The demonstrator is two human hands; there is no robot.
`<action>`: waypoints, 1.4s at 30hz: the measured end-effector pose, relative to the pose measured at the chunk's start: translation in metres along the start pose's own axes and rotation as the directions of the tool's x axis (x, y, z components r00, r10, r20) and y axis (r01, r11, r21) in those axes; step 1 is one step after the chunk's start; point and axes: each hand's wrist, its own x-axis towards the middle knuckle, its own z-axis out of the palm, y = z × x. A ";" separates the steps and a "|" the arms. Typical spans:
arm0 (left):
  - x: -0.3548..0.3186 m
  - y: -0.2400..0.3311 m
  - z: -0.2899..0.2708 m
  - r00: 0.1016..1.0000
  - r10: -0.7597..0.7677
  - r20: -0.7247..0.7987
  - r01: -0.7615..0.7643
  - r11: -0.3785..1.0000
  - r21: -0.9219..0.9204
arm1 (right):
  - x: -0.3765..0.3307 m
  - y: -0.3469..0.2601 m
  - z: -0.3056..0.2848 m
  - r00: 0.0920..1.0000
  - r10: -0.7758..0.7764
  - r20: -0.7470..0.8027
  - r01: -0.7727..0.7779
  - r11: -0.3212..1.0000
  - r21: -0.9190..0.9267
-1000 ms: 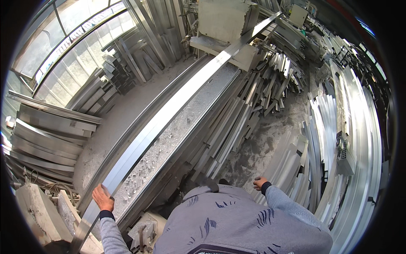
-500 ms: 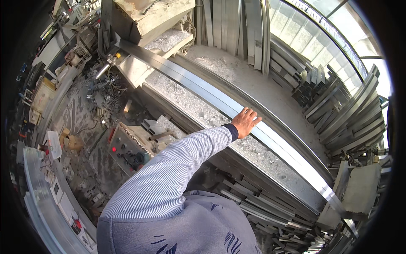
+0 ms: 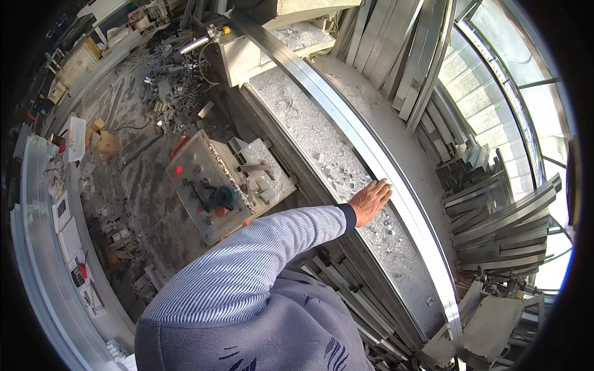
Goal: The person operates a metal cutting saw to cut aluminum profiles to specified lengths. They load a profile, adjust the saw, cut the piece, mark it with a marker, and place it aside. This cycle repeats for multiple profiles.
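A long, silvery metal profile [image 3: 346, 117] lies across the machine bed, running from the machine housing at the top toward the lower right. My left hand [image 3: 371, 202] reaches over from the lower left in a striped sleeve with a dark cuff. Its fingers are stretched out close together, with the tips resting on the profile's near edge, and the palm hangs over the bed. Metal chips and small offcuts cover the bed [image 3: 309, 133] beside the hand. My right hand is out of view.
A control box [image 3: 207, 185] with knobs and a red light stands left of the bed. Scrap offcuts [image 3: 164, 93] litter the floor. Long profiles [image 3: 383, 46] lean at the back, with more stacked right [image 3: 507, 229] and below the bed [image 3: 346, 297]. Pale profiles [image 3: 46, 247] lie far left.
The view has turned, so the profile now runs more steeply. My left hand has drawn back from the profile's top face to its near edge, its fingers straighter.
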 end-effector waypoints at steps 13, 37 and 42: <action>-0.347 0.013 -0.058 0.899 -0.345 0.269 0.433 0.617 -0.657 | 0.033 0.043 -0.019 0.967 -0.153 0.204 0.238 0.830 -0.504; -0.447 -0.313 -0.020 0.860 -0.501 -0.103 0.426 0.813 -0.397 | -0.043 0.273 0.079 0.903 -0.297 0.311 0.293 -0.104 -0.950; -0.446 -0.346 -0.024 0.983 -0.154 -0.103 0.111 0.935 -0.338 | -0.112 0.295 0.176 0.989 -0.148 0.024 0.099 0.521 -0.848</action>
